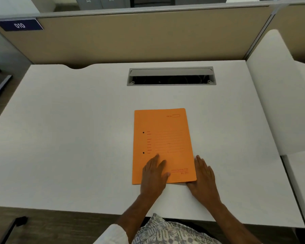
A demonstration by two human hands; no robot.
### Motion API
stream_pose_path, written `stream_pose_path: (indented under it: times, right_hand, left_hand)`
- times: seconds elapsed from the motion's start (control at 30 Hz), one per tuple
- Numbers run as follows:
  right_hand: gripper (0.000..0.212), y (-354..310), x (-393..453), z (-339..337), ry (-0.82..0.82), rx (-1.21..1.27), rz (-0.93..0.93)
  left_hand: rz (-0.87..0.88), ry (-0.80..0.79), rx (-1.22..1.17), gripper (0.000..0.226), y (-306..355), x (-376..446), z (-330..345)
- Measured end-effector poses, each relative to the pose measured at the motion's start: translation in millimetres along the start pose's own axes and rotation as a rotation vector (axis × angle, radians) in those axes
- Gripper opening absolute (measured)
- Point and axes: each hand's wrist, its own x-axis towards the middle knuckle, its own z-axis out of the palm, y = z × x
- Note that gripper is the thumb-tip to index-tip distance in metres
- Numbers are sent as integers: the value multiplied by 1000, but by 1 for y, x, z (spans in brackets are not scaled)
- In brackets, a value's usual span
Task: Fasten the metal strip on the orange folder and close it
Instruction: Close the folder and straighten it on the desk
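The orange folder (163,138) lies closed and flat on the white desk (77,138), front cover up, with two small dark holes near its left edge. No metal strip shows; it is hidden inside if present. My left hand (154,175) rests palm down on the folder's lower left part, fingers spread. My right hand (203,176) lies flat on the desk, touching the folder's lower right corner and edge. Neither hand holds anything.
A grey cable tray slot (171,76) is open at the back of the desk. A beige partition (130,37) stands behind, with a blue label "010" (19,25) at the left. A white side panel (280,95) rises on the right.
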Motion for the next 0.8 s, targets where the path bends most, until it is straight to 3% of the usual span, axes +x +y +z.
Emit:
stream_pose_path:
  times: [0.1, 0.23, 0.47, 0.67, 0.8]
  right_hand:
    - [80, 5, -4, -2, -18, 52, -53]
    - [78, 4, -4, -5, -88, -19, -265]
    - [52, -25, 24, 22, -137, -215, -414]
    - [57, -74, 58, 50, -168, -238, -461]
    - [48, -123, 84, 69, -198, -246, -461]
  left_hand:
    - [26, -8, 33, 53, -4, -3, 6]
    - [41, -27, 54, 56, -9, 1, 4]
    - [-60, -71, 117, 52, -44, 5, -6]
    - [-185, -33, 99, 76, -104, 8, -26]
    - [-248, 20, 72, 95, -156, 15, -49]
